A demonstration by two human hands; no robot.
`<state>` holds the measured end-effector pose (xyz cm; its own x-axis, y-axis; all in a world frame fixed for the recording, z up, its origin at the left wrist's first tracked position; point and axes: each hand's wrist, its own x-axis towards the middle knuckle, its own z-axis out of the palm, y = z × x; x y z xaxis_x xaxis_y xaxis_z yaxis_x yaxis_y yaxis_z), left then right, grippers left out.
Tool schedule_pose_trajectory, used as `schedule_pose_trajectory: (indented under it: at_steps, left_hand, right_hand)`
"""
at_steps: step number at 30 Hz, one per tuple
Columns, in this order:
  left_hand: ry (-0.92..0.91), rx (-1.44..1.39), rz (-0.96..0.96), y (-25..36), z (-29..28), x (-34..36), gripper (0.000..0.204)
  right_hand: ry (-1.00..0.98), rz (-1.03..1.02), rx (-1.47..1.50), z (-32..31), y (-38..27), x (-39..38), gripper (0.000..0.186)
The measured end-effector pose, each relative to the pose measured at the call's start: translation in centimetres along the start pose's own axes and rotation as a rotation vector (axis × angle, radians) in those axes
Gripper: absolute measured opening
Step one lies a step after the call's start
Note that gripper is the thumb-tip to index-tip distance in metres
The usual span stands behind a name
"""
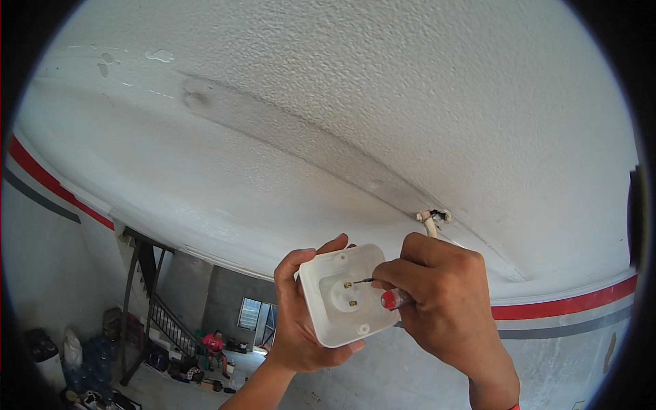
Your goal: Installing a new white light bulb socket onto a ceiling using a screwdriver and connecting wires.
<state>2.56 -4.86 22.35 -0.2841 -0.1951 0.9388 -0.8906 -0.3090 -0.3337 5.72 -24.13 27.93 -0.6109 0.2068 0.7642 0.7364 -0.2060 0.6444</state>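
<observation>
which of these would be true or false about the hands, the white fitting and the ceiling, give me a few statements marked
1. The left hand holds a white square fitting. True.
2. The right hand holds a hammer. False: it holds a small screwdriver with a red handle, tip at a brass terminal.
3. Wires stick out of a hole in the textured ceiling. True.
4. The fitting is already fixed flat against the ceiling. False: it is held below it, apart from the hole.
5. A person sits far below on the floor. True.

Bare forearms and hands; a red band [514, 406] at the right wrist.
</observation>
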Motion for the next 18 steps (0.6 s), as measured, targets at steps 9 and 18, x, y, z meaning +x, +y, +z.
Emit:
schedule_pose_trajectory:
  at_steps: [9,18]
  left_hand:
    - [-0.043,-0.014,0.08,0.0,0.53,0.2,0.103]
    - [-0.092,0.036,0.174,0.04,0.64,0.5,0.098]
  right_hand:
    - [0.055,0.08,0.093,-0.07,-0.31,-0.17,0.034]
    - [0.085,0.07,0.155,0.05,0.24,-0.4,0.032]
